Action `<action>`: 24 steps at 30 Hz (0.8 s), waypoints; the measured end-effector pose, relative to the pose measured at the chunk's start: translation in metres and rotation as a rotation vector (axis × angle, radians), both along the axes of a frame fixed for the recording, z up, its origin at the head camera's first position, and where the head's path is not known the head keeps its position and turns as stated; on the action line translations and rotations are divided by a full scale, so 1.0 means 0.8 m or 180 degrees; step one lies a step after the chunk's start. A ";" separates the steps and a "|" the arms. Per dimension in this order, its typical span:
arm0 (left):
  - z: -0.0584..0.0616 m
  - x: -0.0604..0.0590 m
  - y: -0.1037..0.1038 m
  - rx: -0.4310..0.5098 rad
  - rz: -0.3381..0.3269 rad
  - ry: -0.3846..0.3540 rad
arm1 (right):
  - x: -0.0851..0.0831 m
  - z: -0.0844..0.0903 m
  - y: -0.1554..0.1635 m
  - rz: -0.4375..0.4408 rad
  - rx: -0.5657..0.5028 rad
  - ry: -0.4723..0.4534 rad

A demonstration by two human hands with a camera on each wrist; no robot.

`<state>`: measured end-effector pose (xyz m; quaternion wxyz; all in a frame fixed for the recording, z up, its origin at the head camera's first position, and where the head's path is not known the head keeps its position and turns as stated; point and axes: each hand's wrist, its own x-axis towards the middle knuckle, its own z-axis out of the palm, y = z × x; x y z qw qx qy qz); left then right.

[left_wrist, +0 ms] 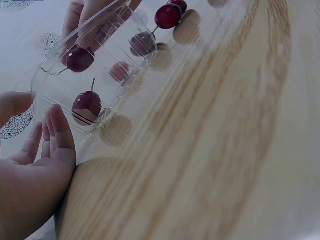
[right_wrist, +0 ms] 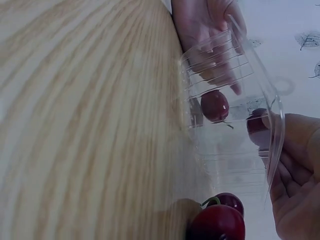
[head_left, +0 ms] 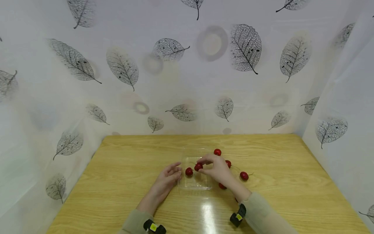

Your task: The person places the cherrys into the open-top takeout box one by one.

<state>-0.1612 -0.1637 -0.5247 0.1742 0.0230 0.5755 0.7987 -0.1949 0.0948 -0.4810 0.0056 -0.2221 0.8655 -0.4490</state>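
The right hand [head_left: 217, 169] pinches a cherry [head_left: 198, 166] over the box [head_left: 195, 182], left hand [head_left: 168, 178] flat beside it; a loose pinch could drop it outside.

The right hand [right_wrist: 295, 170] pinches a cherry [right_wrist: 256, 121] over the clear tray [right_wrist: 235, 75].

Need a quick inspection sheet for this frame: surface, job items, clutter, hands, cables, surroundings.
Surface: wooden table, glare near the front edge.
Job's things: clear plastic container with one cherry inside; loose cherries on the table to its right.
Clutter: nothing seen.
Hands: left hand flat against the container's left side; right hand pinches a second cherry over it.
Cables: nothing seen.
Surroundings: leaf-print backdrop on three sides.
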 end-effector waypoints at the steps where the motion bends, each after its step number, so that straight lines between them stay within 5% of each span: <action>1: 0.000 0.000 0.000 -0.0009 0.0002 0.0002 | 0.000 -0.001 0.000 0.0039 0.0077 0.0087; 7: 0.001 0.000 0.000 -0.0018 0.0021 -0.0014 | 0.002 -0.003 -0.002 0.0189 0.0380 0.0426; 15: 0.000 0.000 0.000 -0.0025 -0.0017 0.0019 | 0.004 -0.002 -0.005 0.0184 0.0382 0.0436; 24: 0.001 0.000 0.000 -0.0007 0.0005 0.0009 | 0.000 -0.001 -0.001 0.0121 -0.0022 0.0232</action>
